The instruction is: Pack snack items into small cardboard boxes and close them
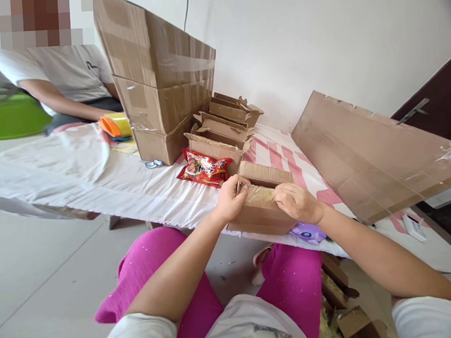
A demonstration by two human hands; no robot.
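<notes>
A small cardboard box [264, 219] stands at the table's near edge in front of me, its top flaps raised. My left hand [231, 196] is closed on the left corner of the near flap. At that flap's right end, my right hand [296, 202] has its fingers closed on the cardboard. Something shiny, like clear tape or film, lies along the flap between the two hands. The inside of the box is mostly hidden. Just left of it lies a red printed food packet [206, 168]. A purple packet [307, 232] sits under my right wrist.
Several opened cardboard boxes [220, 143] line up behind the packet. Tall stacked, taped cartons [174, 60] rise at the left. A large cardboard sheet [368, 156] leans at right. Across the table a person [65, 81] sits near an orange-and-yellow tape dispenser [115, 126]. Opened boxes [354, 321] lie on the floor.
</notes>
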